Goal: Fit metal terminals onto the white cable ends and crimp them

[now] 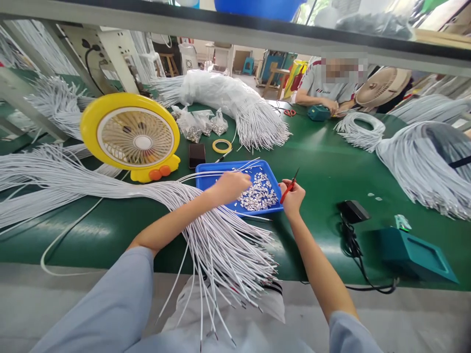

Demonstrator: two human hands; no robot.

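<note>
My left hand (230, 187) reaches into a blue tray (206, 174) and rests curled over a heap of small silver metal parts (259, 193); its fingertips are hidden. My right hand (292, 196) is closed around red-handled snips (289, 186) at the tray's right edge. A thick bundle of thin white wires (206, 230) crosses under my left forearm and fans off the table's near edge onto my lap.
A yellow desk fan (132, 137) stands left of the tray. A black phone (196, 154), a tape roll (222, 145) and small bags of parts (200, 125) lie behind. A teal box (414, 252) and black adapter (353, 211) sit right. Another person (324, 86) works across the green table.
</note>
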